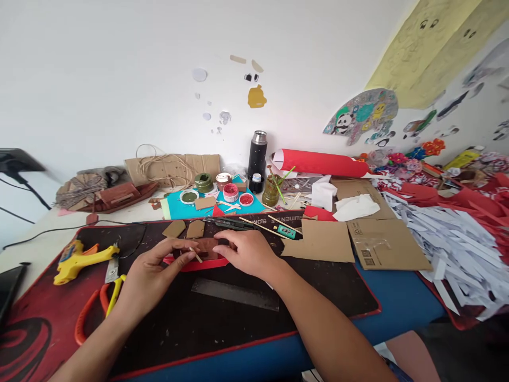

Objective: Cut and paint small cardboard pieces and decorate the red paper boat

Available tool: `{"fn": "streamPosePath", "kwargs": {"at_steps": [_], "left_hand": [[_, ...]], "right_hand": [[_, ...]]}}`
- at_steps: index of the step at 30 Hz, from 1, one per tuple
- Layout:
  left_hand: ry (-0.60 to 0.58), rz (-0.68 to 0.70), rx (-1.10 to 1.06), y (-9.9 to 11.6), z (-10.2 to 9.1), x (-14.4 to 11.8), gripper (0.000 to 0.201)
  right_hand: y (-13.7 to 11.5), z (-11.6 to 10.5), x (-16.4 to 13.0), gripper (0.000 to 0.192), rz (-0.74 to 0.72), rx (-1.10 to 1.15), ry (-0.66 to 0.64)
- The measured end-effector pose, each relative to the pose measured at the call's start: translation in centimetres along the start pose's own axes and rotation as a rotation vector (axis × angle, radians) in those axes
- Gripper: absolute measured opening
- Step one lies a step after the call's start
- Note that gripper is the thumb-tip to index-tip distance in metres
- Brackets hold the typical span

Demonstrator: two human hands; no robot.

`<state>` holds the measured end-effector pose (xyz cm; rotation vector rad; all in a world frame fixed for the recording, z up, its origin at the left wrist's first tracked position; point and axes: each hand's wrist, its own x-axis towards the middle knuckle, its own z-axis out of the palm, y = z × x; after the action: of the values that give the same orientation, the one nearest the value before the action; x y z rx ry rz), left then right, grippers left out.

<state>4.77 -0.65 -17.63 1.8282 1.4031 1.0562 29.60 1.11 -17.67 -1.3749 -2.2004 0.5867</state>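
A small brown cardboard model (207, 247) with a red strip (199, 263) under it sits on the black desk mat (191, 323). My left hand (153, 265) pinches its left end, and a thin wooden stick (195, 255) lies against my thumb. My right hand (248, 252) grips the model's right end from above. Two brown house-shaped card cut-outs (186, 228) lie just beyond the model.
A metal ruler (236, 293) lies under my right wrist. A yellow glue gun (81, 259) and orange-handled pliers (93, 307) are at left. Paint pots (230, 192), a black flask (257, 154), a red paper roll (322, 163), cardboard sheets (358, 241) and paper scraps (457, 239) crowd the back and right.
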Motion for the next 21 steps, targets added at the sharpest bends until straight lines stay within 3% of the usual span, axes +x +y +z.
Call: {"fn": "streamPosePath", "kwargs": {"at_steps": [21], "left_hand": [[0.018, 0.121, -0.021, -0.18, 0.36, -0.18, 0.012]], "right_hand": [[-0.23, -0.15, -0.07, 0.031, -0.003, -0.013, -0.03]]}}
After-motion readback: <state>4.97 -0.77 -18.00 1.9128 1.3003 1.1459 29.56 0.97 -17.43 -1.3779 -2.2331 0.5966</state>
